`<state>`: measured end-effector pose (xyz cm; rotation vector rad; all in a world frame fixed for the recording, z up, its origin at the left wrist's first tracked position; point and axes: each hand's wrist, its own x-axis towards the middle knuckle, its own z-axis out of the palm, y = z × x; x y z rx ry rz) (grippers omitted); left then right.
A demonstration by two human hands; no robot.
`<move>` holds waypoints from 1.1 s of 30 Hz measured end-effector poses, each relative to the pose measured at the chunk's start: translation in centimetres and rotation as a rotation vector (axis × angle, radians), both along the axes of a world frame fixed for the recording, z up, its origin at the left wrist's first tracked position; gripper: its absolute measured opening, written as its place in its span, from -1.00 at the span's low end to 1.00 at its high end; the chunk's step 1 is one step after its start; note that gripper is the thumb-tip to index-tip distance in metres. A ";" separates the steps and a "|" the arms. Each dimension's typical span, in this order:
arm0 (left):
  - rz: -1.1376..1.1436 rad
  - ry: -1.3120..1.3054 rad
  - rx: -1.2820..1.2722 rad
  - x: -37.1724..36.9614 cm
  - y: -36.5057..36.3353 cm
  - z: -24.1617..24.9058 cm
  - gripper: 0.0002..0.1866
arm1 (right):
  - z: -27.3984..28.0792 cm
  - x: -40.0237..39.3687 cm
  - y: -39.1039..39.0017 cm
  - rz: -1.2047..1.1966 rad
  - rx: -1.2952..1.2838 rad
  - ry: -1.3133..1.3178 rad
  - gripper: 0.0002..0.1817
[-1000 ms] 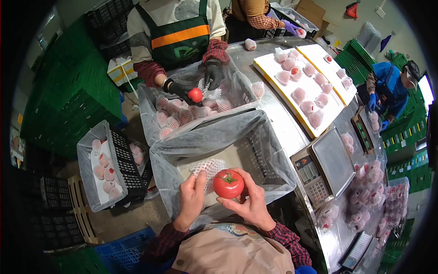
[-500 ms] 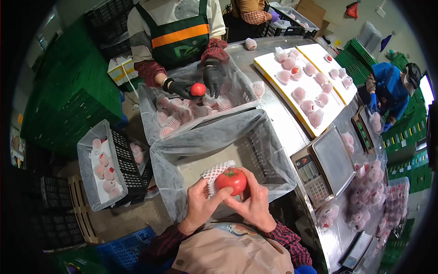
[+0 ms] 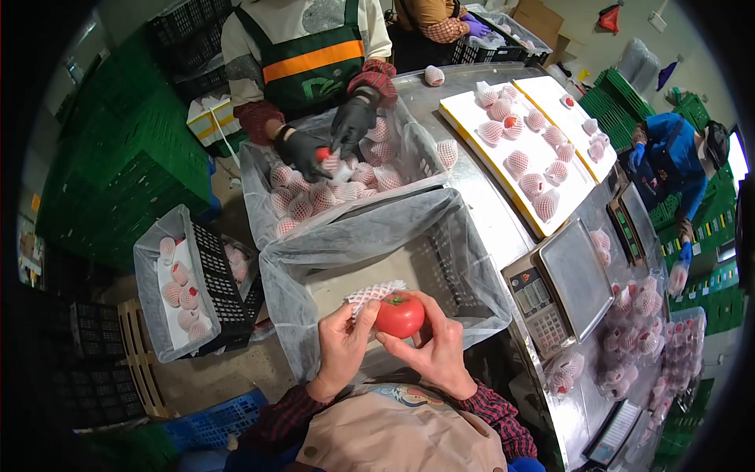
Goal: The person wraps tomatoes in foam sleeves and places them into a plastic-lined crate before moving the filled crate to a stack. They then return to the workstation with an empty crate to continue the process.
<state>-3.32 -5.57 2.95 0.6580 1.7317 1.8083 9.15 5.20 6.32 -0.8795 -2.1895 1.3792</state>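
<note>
A bare red tomato [image 3: 400, 315] with a green stem end is held in front of me, above a crate lined with translucent sheet. My right hand [image 3: 438, 346] grips it, fingers behind and thumb at the lower front. My left hand [image 3: 344, 346] is closed on a white foam net sleeve [image 3: 376, 294], which lies against the tomato's left side; its thumb is close to or touching the fruit. The lined crate [image 3: 346, 244] beneath has a pale bottom showing and a sheet draped over its rim.
Across from me, a co-worker's black-gloved hands [image 3: 314, 149] work over a lined crate [image 3: 250, 185] of netted tomatoes. Right, a metal table [image 3: 480, 197] bears a white foam tray [image 3: 472, 134], a scale [image 3: 578, 267] and bagged fruit. Another lined crate [image 3: 149, 275] stands left.
My left thumb has moved up and away from the tomato's front, and the tomato has turned slightly. Opposite, the co-worker's tomato now has netting partly around it. The blue-clad person's arm has moved lower.
</note>
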 end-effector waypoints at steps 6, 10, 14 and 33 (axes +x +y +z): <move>0.012 -0.023 -0.096 0.2 -0.8 -0.4 -0.76 | -0.4 -0.3 0.1 0.009 0.041 0.129 -0.25; -0.008 -0.166 0.092 1.4 -0.4 0.9 -0.62 | -0.7 0.1 0.1 0.040 0.073 0.132 -0.19; -0.175 -0.057 0.177 1.8 -1.0 -0.3 -0.28 | -1.4 0.1 0.2 0.059 0.221 0.225 -0.15; -0.056 0.485 -0.034 1.1 -2.0 -1.1 -0.30 | -2.1 0.2 -0.1 0.108 -0.330 0.473 -0.39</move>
